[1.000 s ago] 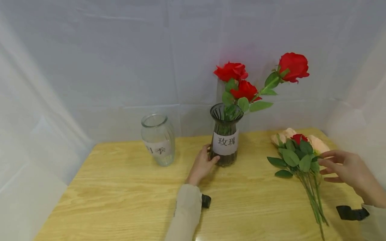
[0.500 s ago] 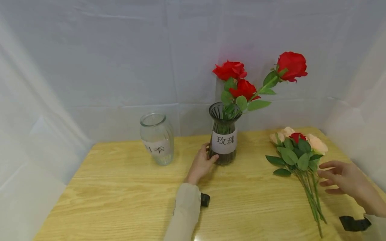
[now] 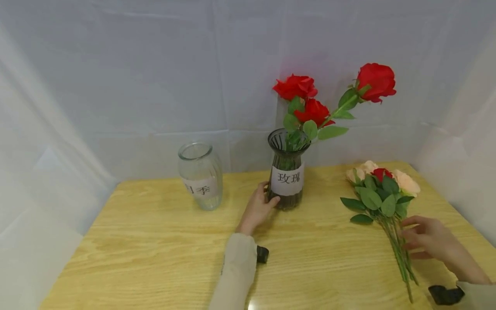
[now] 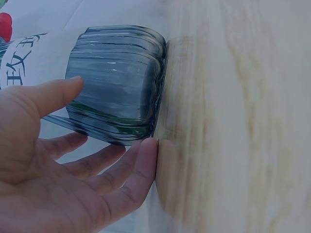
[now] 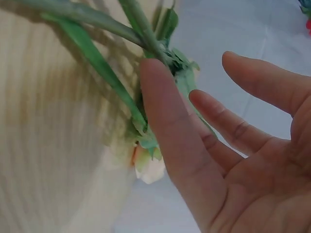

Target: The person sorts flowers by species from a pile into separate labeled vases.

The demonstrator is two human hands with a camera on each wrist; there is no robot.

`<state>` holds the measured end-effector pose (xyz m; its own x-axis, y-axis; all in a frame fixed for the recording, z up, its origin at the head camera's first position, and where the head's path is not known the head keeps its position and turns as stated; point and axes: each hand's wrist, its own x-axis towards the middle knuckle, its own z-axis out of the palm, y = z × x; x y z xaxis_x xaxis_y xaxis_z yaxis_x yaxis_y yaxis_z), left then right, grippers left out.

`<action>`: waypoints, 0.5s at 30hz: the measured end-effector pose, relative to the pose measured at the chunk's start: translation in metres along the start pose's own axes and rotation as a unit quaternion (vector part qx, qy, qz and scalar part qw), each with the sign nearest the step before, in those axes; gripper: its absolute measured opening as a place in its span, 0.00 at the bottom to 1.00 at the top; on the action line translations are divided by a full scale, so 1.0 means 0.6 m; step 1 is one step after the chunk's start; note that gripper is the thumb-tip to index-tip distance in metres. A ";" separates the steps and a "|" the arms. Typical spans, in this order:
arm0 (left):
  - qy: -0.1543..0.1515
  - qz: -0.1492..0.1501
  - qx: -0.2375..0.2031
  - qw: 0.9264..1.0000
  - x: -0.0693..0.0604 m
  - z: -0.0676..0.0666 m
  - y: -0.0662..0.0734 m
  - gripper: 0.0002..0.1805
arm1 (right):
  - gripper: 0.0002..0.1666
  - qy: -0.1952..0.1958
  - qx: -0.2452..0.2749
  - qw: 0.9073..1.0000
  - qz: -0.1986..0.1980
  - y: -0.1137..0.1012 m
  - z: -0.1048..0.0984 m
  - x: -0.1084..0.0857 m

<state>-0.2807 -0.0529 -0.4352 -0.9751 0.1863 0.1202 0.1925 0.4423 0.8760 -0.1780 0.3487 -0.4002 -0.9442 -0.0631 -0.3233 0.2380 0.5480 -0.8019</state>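
Note:
A dark ribbed glass vase with a white label stands upright at the table's back, holding three red roses. My left hand holds its lower left side, thumb at the front. In the left wrist view, the thumb and fingertips lie against the vase's glass base. On the right lies a bunch of leafy flowers, peach blooms and a red one, stems towards me. My right hand hovers beside the stems, fingers spread and loosely bent. In the right wrist view, the stems pass near the fingertips, ungripped.
A clear glass vase with a white label stands left of the dark one, no flowers in it. The wooden table is backed by a pale sheet, which also hangs at both sides.
My right hand has moved down and left, from the leaves to beside the stems. The left hand stays at the dark vase. The view has shifted slightly.

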 end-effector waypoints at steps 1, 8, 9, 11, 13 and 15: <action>0.000 0.002 0.003 1.000 0.001 0.000 0.000 0.32 | 0.31 -0.001 -0.005 1.000 0.004 0.000 0.002 0.002; 0.000 0.001 -0.002 1.000 0.001 -0.003 0.003 0.32 | 0.29 0.002 -0.037 0.999 -0.002 -0.002 0.012 0.005; 0.000 0.001 -0.001 1.000 0.000 -0.003 0.004 0.32 | 0.28 0.005 -0.039 0.999 -0.005 -0.002 0.013 0.004; 0.001 0.004 0.002 1.000 0.000 -0.003 0.004 0.32 | 0.29 0.011 -0.040 0.999 0.000 -0.002 0.014 0.002; 0.002 0.005 0.001 1.000 -0.001 -0.003 0.004 0.31 | 0.30 0.009 -0.040 0.999 0.000 -0.001 0.015 0.003; 0.002 0.005 -0.001 1.000 -0.001 -0.002 0.004 0.32 | 0.31 0.006 -0.040 0.999 0.000 0.001 0.017 0.004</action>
<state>-0.2797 -0.0533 -0.4326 -0.9737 0.1868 0.1304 0.2015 0.4388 0.8757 -0.1778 0.3406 -0.4064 -0.9472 -0.0529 -0.3162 0.2192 0.6127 -0.7593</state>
